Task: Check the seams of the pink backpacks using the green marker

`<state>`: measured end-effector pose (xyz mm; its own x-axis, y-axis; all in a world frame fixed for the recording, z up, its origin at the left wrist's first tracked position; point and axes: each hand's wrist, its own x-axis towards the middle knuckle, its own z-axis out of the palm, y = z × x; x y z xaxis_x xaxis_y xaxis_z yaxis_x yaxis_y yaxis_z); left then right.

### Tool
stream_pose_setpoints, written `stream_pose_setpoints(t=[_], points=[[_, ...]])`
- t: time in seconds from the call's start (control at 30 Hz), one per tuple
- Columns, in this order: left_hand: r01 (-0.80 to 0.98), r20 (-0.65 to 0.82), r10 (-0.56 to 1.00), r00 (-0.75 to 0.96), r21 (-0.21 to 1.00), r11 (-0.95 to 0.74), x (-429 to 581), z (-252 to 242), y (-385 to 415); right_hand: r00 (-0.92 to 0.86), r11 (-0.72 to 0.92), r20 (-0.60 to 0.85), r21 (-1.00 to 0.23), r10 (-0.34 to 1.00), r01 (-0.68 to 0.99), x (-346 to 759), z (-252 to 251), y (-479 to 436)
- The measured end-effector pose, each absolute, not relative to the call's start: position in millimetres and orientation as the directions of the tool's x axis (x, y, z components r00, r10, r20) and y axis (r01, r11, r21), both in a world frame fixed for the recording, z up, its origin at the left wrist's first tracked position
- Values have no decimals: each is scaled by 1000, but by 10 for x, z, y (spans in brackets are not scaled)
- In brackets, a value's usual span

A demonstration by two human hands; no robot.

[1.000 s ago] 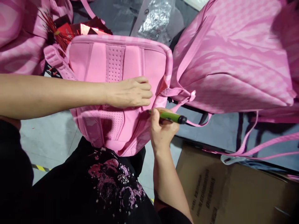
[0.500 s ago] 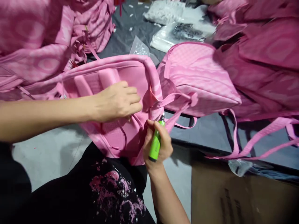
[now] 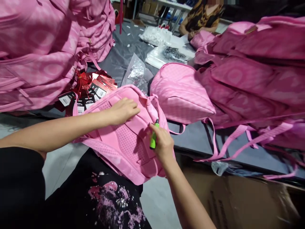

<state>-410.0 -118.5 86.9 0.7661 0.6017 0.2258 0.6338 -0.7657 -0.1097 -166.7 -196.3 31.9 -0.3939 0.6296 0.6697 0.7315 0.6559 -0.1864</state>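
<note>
A pink backpack [image 3: 133,140] lies tilted over my lap and the table edge, its padded, dotted back side facing up. My left hand [image 3: 125,109] is closed on its upper part, fingers curled down against the pink fabric. At its right edge, my right hand [image 3: 164,143] is closed around a slim bright green pen-like tool [image 3: 153,136] with a dark tip pointing up. The fingers of this hand also press near the bag's side, though I cannot tell whether they grip the fabric. A knotted pink strap [image 3: 153,99] sits above that hand.
Another pink backpack [image 3: 181,92] lies right beside, with stacked pink bags [image 3: 257,70] beyond it and more bags [image 3: 35,57] at left. Hang tags [image 3: 100,90], a clear plastic bag [image 3: 137,71] and white packets [image 3: 157,35] lie on the grey table. A person [image 3: 202,16] sits across; a cardboard box [image 3: 240,197] stands below.
The backpack has turned and tilted, so its dotted back panel shows. The loose strap by my right hand has moved up and left. Both hands stay closed. The view takes in more of the table.
</note>
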Motion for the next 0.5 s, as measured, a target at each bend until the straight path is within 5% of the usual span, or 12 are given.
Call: stream_pose_setpoints(t=[0.17,0.27,0.4,0.5], points=[[502,410,386,826,-225,-835,-4191,717,-1264,-387,552,743,28,546,833,-1660,252,-1804],[535,442,421,792,-173,-827,-4162,689,-1347,-369,442,823,164,432,882,-1625,388,-1706],[682,495,578,649,-39,-731,-3974,589,-1377,-531,582,735,229,422,780,-1566,569,-1519],[653,635,483,602,-44,-756,-3902,462,-1397,-660,698,616,236,430,676,-1531,644,-1391]])
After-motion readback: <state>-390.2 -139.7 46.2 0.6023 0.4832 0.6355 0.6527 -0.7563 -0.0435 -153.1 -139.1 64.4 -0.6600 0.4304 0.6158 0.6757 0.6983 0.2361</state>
